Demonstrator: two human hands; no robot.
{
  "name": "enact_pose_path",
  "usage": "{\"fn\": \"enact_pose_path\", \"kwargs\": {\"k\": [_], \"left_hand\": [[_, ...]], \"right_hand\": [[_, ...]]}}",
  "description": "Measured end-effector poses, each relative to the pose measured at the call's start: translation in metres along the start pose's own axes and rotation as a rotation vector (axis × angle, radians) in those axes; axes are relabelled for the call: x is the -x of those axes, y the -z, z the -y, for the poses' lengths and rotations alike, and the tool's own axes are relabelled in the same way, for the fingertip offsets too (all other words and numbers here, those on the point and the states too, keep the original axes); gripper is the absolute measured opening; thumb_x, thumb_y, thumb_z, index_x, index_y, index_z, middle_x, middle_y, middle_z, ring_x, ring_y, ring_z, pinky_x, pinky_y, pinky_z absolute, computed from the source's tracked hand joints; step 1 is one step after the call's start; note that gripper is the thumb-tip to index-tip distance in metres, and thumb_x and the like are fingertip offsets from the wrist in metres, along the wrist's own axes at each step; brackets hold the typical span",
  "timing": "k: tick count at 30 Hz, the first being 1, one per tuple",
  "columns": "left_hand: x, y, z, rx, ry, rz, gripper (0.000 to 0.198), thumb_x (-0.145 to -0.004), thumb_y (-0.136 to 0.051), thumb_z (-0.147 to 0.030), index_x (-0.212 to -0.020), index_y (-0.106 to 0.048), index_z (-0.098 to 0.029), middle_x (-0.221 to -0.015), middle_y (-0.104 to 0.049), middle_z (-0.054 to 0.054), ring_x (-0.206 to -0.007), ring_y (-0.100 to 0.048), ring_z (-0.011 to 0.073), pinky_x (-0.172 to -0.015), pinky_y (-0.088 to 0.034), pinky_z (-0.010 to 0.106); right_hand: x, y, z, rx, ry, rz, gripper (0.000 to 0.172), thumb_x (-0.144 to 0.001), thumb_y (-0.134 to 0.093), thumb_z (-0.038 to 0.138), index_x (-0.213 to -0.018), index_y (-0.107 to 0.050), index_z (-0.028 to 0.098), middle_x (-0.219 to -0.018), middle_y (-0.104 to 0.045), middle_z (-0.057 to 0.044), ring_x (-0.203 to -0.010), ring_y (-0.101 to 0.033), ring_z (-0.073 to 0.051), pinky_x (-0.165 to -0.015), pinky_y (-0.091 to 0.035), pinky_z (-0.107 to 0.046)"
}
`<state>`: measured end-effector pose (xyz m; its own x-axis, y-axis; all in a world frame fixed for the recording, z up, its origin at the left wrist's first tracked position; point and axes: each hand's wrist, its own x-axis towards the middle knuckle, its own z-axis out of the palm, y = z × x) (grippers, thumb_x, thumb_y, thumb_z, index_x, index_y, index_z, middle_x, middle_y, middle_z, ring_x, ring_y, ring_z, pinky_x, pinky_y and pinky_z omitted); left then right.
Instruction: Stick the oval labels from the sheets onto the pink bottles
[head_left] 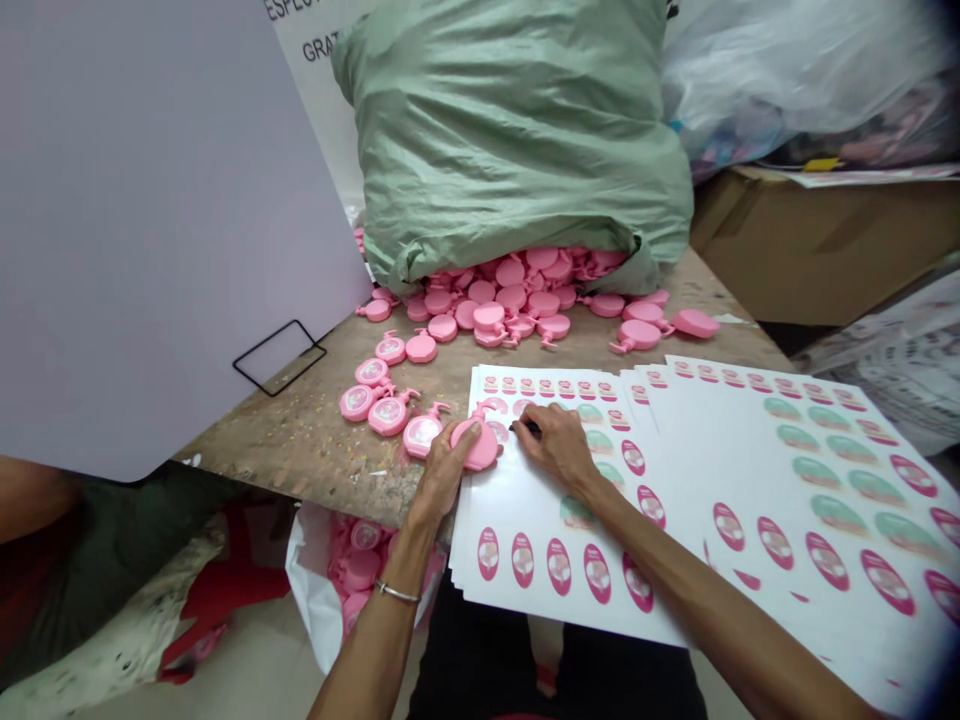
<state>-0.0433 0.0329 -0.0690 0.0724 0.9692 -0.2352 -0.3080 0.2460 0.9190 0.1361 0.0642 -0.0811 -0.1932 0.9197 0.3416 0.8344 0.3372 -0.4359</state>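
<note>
Small dark object (pixel 526 428) under the right hand (pixel 555 447): mostly hidden, type unclear. Right fingers together, pinched on it, over the stacked sheets of pink-and-green oval labels (pixel 757 500). Left hand (pixel 441 472): fingers close together, cupped on a pink pump-bottle-shaped plastic piece (pixel 477 446) at the sheets' edge. Labelled pink pieces (pixel 386 405) lie beside it on the scarred wooden worktable (pixel 315 450). Beyond, more pink pieces (pixel 510 300) spill from a green sack (pixel 510 130); a cardboard box (pixel 817 245) sits right.

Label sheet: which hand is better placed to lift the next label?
Probably the right hand: it rests on the label sheet with a small dark tool; the left hand is on a pink bottle-shaped piece.
</note>
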Motion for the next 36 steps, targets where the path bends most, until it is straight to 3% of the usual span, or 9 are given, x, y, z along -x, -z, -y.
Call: {"fn": "enact_pose_path", "kwargs": {"k": [6,11,13,15,18,22,25,28,36], "left_hand": [[0.002,-0.003,-0.003,0.052,0.032,0.009,0.046,-0.074,-0.071,-0.044,-0.105,-0.060,-0.012,-0.097,-0.068,0.011,-0.073,-0.069,0.0196,-0.063,-0.057,0.029],[0.001,-0.002,-0.001,0.023,-0.012,-0.023,0.042,-0.074,-0.071,-0.044,-0.102,-0.062,-0.012,-0.095,-0.066,0.009,-0.078,-0.066,0.0176,-0.065,-0.057,0.027],[0.001,-0.001,0.002,0.017,-0.029,-0.036,0.043,-0.074,-0.071,-0.045,-0.102,-0.062,-0.013,-0.095,-0.066,0.008,-0.080,-0.066,0.0177,-0.066,-0.057,0.027],[0.002,-0.002,0.002,0.040,-0.024,-0.032,0.043,-0.075,-0.070,-0.045,-0.102,-0.062,-0.013,-0.093,-0.066,0.008,-0.080,-0.066,0.0180,-0.067,-0.057,0.028],[0.008,-0.005,-0.005,0.098,-0.037,-0.039,0.041,-0.075,-0.071,-0.043,-0.101,-0.061,-0.014,-0.091,-0.065,0.006,-0.075,-0.066,0.0163,-0.067,-0.058,0.030],[0.021,-0.015,-0.022,0.123,-0.055,-0.039,0.043,-0.077,-0.069,-0.044,-0.110,-0.060,-0.018,-0.098,-0.066,0.006,-0.072,-0.068,0.0167,-0.064,-0.059,0.031],[0.031,-0.024,-0.033,0.167,-0.014,-0.011,0.045,-0.081,-0.061,-0.051,-0.110,-0.061,-0.016,-0.100,-0.069,0.010,-0.077,-0.070,0.0205,-0.066,-0.060,0.033],[0.035,-0.030,-0.038,0.223,0.036,-0.015,0.052,-0.085,-0.052,-0.058,-0.106,-0.065,-0.013,-0.095,-0.071,0.013,-0.082,-0.070,0.0239,-0.067,-0.060,0.035],[0.035,-0.039,-0.040,0.257,0.044,-0.015,0.049,-0.088,-0.048,-0.055,-0.102,-0.066,-0.011,-0.094,-0.072,0.013,-0.088,-0.069,0.0252,-0.073,-0.060,0.040]], "right_hand": [[0.001,-0.001,0.003,0.025,0.005,-0.027,0.017,-0.081,-0.063,0.035,-0.075,-0.057,0.020,-0.072,-0.065,-0.001,-0.073,-0.052,-0.019,-0.070,-0.026,-0.032],[0.004,0.000,0.014,0.059,0.169,-0.186,0.020,-0.085,-0.059,0.036,-0.075,-0.058,0.019,-0.073,-0.066,-0.003,-0.072,-0.052,-0.018,-0.075,-0.029,-0.035],[0.004,0.001,0.015,-0.041,0.130,-0.225,0.022,-0.082,-0.062,0.038,-0.073,-0.057,0.019,-0.069,-0.064,-0.002,-0.069,-0.052,-0.017,-0.074,-0.031,-0.034],[0.000,0.006,0.013,-0.224,-0.007,-0.238,0.024,-0.078,-0.065,0.040,-0.070,-0.056,0.019,-0.066,-0.061,0.000,-0.065,-0.052,-0.015,-0.069,-0.035,-0.032],[-0.006,0.021,0.013,-0.532,-0.212,-0.213,0.029,-0.077,-0.065,0.045,-0.069,-0.055,0.019,-0.064,-0.058,0.002,-0.060,-0.051,-0.013,-0.059,-0.039,-0.028],[-0.005,0.048,0.029,-0.712,-0.186,-0.069,0.029,-0.078,-0.064,0.048,-0.080,-0.069,0.020,-0.074,-0.068,-0.001,-0.067,-0.059,-0.016,-0.061,-0.045,-0.028],[0.003,0.062,0.046,-0.750,-0.135,0.007,0.029,-0.079,-0.064,0.047,-0.090,-0.074,0.022,-0.086,-0.073,-0.003,-0.076,-0.064,-0.019,-0.065,-0.050,-0.031],[0.011,0.068,0.055,-0.728,-0.119,-0.009,0.025,-0.080,-0.065,0.044,-0.090,-0.075,0.023,-0.088,-0.074,-0.003,-0.077,-0.065,-0.019,-0.065,-0.050,-0.031],[0.018,0.066,0.051,-0.679,-0.106,-0.078,0.022,-0.080,-0.066,0.040,-0.090,-0.075,0.023,-0.078,-0.071,-0.002,-0.067,-0.060,-0.016,-0.066,-0.048,-0.032]]}}
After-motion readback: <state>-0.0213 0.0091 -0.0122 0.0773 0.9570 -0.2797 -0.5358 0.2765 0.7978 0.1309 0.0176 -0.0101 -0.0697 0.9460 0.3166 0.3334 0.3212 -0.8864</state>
